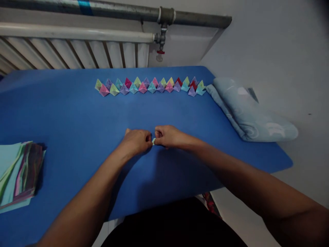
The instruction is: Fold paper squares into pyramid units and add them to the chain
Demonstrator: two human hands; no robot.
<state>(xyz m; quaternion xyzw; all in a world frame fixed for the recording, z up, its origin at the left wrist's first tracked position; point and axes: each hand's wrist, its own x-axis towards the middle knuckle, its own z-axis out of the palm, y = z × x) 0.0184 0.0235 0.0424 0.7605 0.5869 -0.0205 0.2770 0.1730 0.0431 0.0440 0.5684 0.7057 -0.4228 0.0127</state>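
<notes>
Between my two hands is a small piece of folded pale green paper (153,141), mostly hidden by my fingers. My left hand (137,140) pinches its left side, thumb and fingertips pressed together. From the right, my right hand (167,136) pinches the other side with curled fingers. Both hands are low over the blue table (77,116), near its front middle. Farther back, two rows of small folded paper boats (142,87) stand in pink, purple, green, blue, red and yellow.
A stack of coloured paper sheets (15,175) lies at the left. At the right edge rests a folded light blue blanket (246,109). Behind the table are a white radiator (77,51) and a grey pipe (123,11) with a red-handled valve (160,52).
</notes>
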